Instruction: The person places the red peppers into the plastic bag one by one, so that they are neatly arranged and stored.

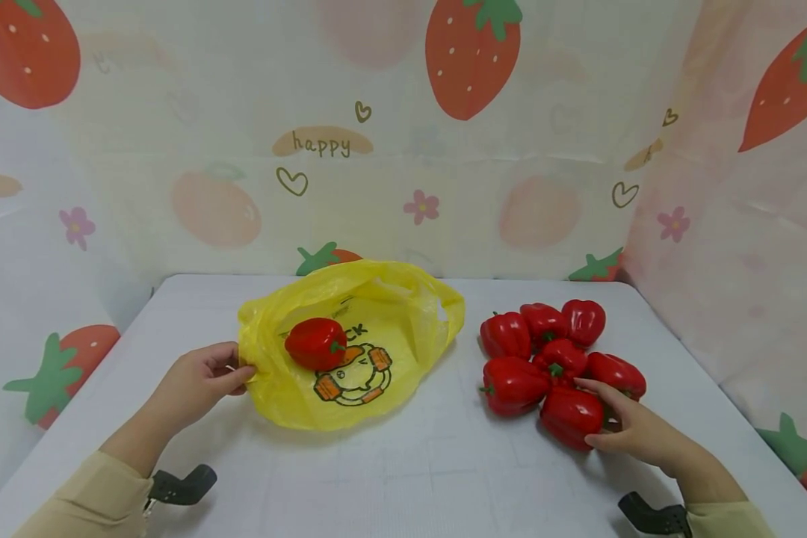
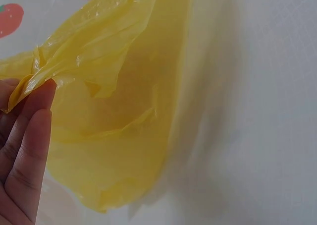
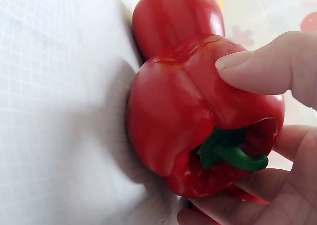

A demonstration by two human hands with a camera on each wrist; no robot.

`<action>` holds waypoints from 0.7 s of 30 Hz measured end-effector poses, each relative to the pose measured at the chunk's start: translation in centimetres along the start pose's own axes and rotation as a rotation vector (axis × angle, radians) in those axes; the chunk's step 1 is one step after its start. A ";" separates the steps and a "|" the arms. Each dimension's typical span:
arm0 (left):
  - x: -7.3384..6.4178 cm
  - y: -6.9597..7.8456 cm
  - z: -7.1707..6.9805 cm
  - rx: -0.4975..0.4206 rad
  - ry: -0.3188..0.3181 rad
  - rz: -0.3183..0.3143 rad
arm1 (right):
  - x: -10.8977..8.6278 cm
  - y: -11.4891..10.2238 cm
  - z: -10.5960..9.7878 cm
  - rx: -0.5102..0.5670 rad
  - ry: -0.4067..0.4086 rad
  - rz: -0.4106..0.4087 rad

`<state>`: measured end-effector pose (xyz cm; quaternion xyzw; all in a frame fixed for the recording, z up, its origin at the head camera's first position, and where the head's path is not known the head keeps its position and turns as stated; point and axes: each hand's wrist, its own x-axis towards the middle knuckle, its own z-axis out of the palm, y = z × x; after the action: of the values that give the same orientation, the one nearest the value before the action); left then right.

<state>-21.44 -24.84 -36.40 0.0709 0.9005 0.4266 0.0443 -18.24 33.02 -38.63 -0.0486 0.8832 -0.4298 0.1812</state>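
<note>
With thumb and fingers, my left hand (image 1: 205, 377) pinches the left rim of a yellow plastic bag (image 1: 417, 351); the left wrist view shows the gathered film between the fingertips. The bag lies on its side, mouth wide, a cartoon figure printed inside. One red bell pepper (image 1: 314, 344) rests in it. At the right, my right hand (image 1: 645, 433) grips the nearest red bell pepper (image 1: 571, 416) of a cluster. In the right wrist view, the thumb lies on this pepper (image 3: 168, 116) and fingers curl behind it, its green stem facing the camera. It appears to rest on the table.
Several more red bell peppers (image 1: 515, 386) sit bunched together beyond the right hand. The white table (image 1: 403, 486) has a strawberry-print cloth (image 1: 390, 217) behind it and along both sides. A dark device is strapped to each wrist.
</note>
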 end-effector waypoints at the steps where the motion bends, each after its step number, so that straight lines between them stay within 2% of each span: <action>1: 0.0 0.0 0.0 -0.001 0.000 -0.001 | 0.0 0.1 0.0 -0.005 -0.002 -0.008; 7: 0.0 0.1 0.1 -0.005 0.000 0.002 | -0.1 0.0 0.0 -0.014 -0.010 -0.037; 15: 0.2 0.0 0.2 -0.024 -0.010 -0.009 | 0.1 -0.1 0.1 -0.017 0.054 0.003; 21: 0.2 0.0 0.2 -0.023 -0.013 -0.020 | 0.2 -0.1 0.1 -0.020 0.049 0.028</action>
<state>-21.61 -24.65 -36.58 0.0642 0.8959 0.4361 0.0554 -18.38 32.84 -38.71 -0.0276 0.8922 -0.4195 0.1652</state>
